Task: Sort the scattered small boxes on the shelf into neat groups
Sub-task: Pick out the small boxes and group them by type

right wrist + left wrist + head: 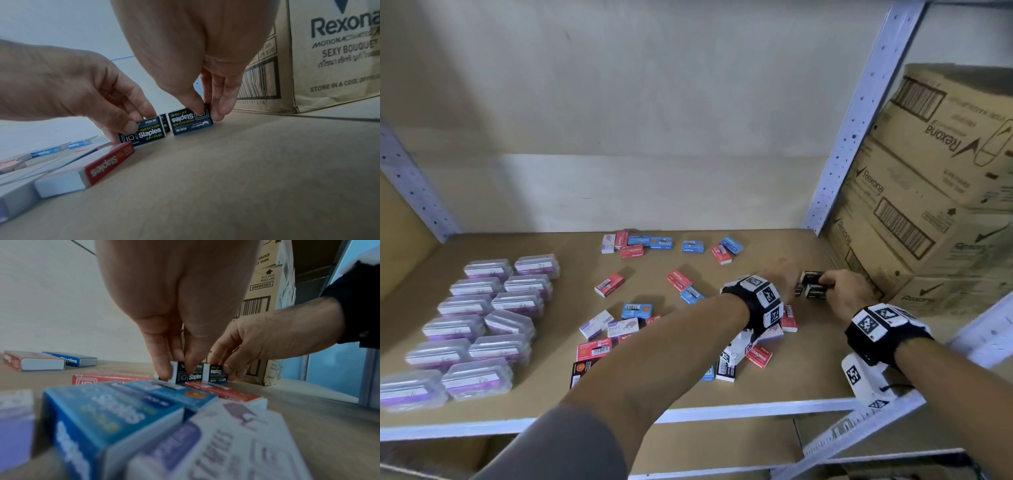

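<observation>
Two small black cardboard staple boxes (142, 131) (191, 121) stand on edge at the right end of the brown shelf board (246, 170), near the tan Rexona cartons (329, 65); a third seems to sit behind them, partly hidden. Left hand (82, 91) pinches one, right hand (205, 65) pinches the other. To do it well, the person should slide them flush, labels matched, clear of the red staple box (107, 162).

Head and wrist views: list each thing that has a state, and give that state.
left hand: pinches a black staples box standing on edge
right hand: pinches another black staples box, also on edge
red, blue and white boxes: scattered flat, unsorted
clear plastic cases: lined in two neat rows
cardboard cartons: stacked, closed
</observation>
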The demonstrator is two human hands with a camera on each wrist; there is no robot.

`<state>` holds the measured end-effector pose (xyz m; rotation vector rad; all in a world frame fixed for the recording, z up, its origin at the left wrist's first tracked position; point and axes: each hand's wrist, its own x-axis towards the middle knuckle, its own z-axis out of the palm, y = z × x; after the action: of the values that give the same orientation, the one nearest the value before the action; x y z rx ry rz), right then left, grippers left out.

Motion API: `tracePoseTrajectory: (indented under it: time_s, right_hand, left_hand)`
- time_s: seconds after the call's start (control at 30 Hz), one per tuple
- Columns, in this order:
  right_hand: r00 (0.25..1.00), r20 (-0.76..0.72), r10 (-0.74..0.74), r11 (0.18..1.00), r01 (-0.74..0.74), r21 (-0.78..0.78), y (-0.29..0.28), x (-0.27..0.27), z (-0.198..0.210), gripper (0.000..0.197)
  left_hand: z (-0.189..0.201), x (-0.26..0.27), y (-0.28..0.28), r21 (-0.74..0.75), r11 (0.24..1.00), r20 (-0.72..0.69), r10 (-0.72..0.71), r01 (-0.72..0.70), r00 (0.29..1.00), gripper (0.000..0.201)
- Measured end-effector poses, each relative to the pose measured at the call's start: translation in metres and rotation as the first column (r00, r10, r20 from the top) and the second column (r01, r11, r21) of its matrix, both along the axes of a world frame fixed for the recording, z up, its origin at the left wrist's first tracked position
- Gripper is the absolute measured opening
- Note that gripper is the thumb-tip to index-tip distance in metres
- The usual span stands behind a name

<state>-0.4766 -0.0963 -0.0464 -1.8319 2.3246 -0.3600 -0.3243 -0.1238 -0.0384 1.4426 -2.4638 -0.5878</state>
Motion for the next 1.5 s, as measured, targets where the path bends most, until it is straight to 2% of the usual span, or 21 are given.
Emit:
tracePoseTrajectory:
  time_s: [0.23,0.37,0.53,0.67,0.8,0.93,1.07,1.17,1.23,1.37,1.5]
  right_hand:
    - [1.0,-0.017,0.001,1.0,-0.001,-0.015,0.001,0.0,0.003,0.038]
    - [1.0,-0.017,-0.002,1.0,0.002,-0.028,0.008,0.001,0.015,0.031]
    - [0.997,-0.065,0.042,0.998,-0.045,-0.045,0.011,0.015,0.037,0.028]
    - [0.991,-0.067,0.118,0.99,-0.123,-0.073,0.014,0.043,0.053,0.025]
    - [0.97,-0.086,0.226,0.966,-0.235,-0.11,0.017,0.076,0.066,0.021]
    - [0.933,-0.113,0.342,0.937,-0.347,-0.032,0.029,0.114,0.076,0.021]
    - [0.921,-0.002,0.39,0.921,-0.389,-0.021,0.036,0.149,0.064,0.024]
    - [0.899,0.051,0.434,0.9,-0.436,0.014,0.042,0.167,0.053,0.024]
    - [0.886,0.061,0.459,0.887,-0.461,0.027,0.05,0.176,0.048,0.024]
    - [0.873,0.045,0.486,0.873,-0.487,0.028,0.068,0.181,0.035,0.019]
    - [0.844,0.046,0.534,0.844,-0.535,0.03,0.082,0.176,0.022,0.01]
  left_hand:
    - [0.011,0.004,0.004,-0.003,1.0,-0.003,-0.019,0.019,1.0,0.016]
    - [0.02,0.014,0.006,-0.071,0.997,-0.027,-0.045,0.043,0.999,0.013]
    - [0.037,0.042,0.004,-0.106,0.993,0.003,-0.046,0.046,0.999,0.028]
    - [0.048,0.075,0.007,-0.087,0.996,0.028,-0.028,0.03,0.999,0.032]
    - [0.052,0.117,0.014,-0.081,0.995,0.068,0.064,-0.059,0.996,0.03]
    - [0.056,0.164,0.025,-0.051,0.987,0.083,0.155,-0.151,0.984,0.032]
    - [0.059,0.202,0.044,-0.034,0.972,0.105,0.234,-0.232,0.967,0.03]
    - [0.055,0.227,0.059,0.046,0.961,0.073,0.269,-0.273,0.96,0.03]
    - [0.052,0.239,0.072,0.074,0.956,0.089,0.277,-0.283,0.957,0.032]
    - [0.049,0.26,0.101,-0.001,0.957,0.129,0.287,-0.29,0.949,0.031]
    - [0.033,0.275,0.125,0.011,0.957,0.125,0.286,-0.29,0.95,0.03]
